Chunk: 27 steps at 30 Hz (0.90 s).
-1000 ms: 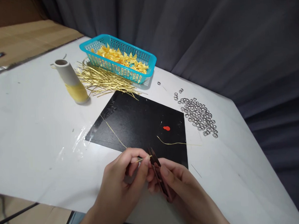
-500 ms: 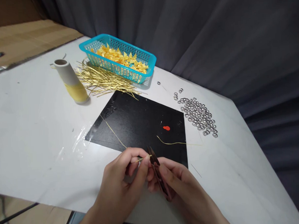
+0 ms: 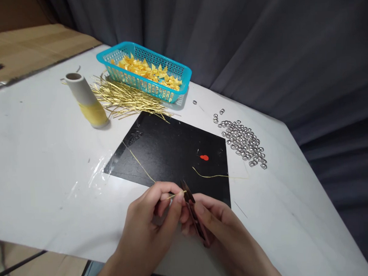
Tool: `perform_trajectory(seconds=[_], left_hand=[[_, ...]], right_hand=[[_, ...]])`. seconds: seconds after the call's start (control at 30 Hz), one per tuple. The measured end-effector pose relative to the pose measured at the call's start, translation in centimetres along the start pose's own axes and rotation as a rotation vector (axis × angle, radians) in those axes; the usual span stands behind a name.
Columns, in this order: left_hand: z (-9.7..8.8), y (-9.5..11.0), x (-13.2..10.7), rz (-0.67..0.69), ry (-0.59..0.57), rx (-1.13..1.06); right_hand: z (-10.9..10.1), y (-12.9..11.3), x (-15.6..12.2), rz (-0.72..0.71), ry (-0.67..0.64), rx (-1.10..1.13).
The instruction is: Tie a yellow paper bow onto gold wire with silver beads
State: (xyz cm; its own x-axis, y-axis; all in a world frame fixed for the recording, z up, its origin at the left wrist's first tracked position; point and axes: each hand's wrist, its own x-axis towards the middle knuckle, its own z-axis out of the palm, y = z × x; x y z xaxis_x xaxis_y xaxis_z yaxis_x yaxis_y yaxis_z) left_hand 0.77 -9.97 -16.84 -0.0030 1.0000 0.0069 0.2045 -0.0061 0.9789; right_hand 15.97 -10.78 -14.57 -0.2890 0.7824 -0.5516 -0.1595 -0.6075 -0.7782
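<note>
Between thumb and forefinger, my left hand (image 3: 158, 216) pinches a thin gold cord (image 3: 139, 161). One length of it trails up and left across the black mat (image 3: 169, 144); a short end pokes out at the fingertips. My right hand (image 3: 219, 222) is closed around a pair of dark reddish thread snips (image 3: 197, 218). The snips' blades point up, right beside the cord's end at my left fingertips. Whether the blades touch the cord I cannot tell. Another loose gold cord (image 3: 214, 176) lies over the mat's right edge.
A blue basket (image 3: 186, 79) of yellow ribbon bows (image 3: 141, 70) stands at the back, gold twist ties (image 3: 130, 99) before it. A thread cone (image 3: 86, 101) stands upright at left. Small silver rings (image 3: 243, 141) are heaped at right. A red piece (image 3: 204, 157) lies on the mat.
The snips' blades look slightly closer together than before. Otherwise both hands and the cord hold nearly the same place; the whole view has shifted very slightly.
</note>
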Motion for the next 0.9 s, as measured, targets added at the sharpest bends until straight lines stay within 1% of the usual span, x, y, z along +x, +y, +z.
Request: perform_trajectory(seconds=[0.2, 0.27, 0.3, 0.37, 0.43, 0.47, 0.53, 0.57, 0.63, 0.7, 0.8, 0.9], left_hand=[[-0.1, -0.4, 0.1, 0.024, -0.007, 0.045], [-0.2, -0.5, 0.1, 0.027, -0.005, 0.081], [-0.2, -0.4, 0.0, 0.019, 0.0, 0.095], [-0.2, -0.2, -0.1, -0.024, 0.014, 0.108], [0.0, 0.1, -0.2, -0.084, 0.028, 0.096], [0.1, 0.2, -0.2, -0.109, 0.036, 0.085], [0.2, 0.4, -0.4, -0.131, 0.049, 0.063], [0.3, 0.5, -0.5, -0.13, 0.051, 0.054], [0.4, 0.4, -0.6, -0.121, 0.057, 0.046], [0.5, 0.2, -0.8, -0.108, 0.06, 0.046], [0.7, 0.0, -0.8, -0.09, 0.052, 0.044], [0.8, -0.2, -0.8, -0.081, 0.057, 0.046]], right_hand=[[0.1, 0.2, -0.1, 0.002, 0.011, -0.001], [-0.3, 0.0, 0.0, -0.023, 0.05, -0.061], [-0.8, -0.2, 0.1, -0.057, 0.098, -0.116], [-2.1, -0.7, 0.6, -0.193, 0.276, -0.294], [-3.9, -1.3, 1.3, -0.413, 0.507, -0.58], [-4.9, -1.7, 1.8, -0.52, 0.585, -0.764], [-6.7, -2.2, 2.6, -0.639, 0.643, -1.05], [-7.5, -2.3, 3.0, -0.669, 0.65, -1.14], [-8.6, -2.4, 3.7, -0.675, 0.629, -1.226], [-9.1, -2.2, 4.2, -0.659, 0.582, -1.244], [-9.2, -1.9, 4.4, -0.647, 0.529, -1.236], [-9.6, -2.1, 3.7, -0.633, 0.505, -1.228]])
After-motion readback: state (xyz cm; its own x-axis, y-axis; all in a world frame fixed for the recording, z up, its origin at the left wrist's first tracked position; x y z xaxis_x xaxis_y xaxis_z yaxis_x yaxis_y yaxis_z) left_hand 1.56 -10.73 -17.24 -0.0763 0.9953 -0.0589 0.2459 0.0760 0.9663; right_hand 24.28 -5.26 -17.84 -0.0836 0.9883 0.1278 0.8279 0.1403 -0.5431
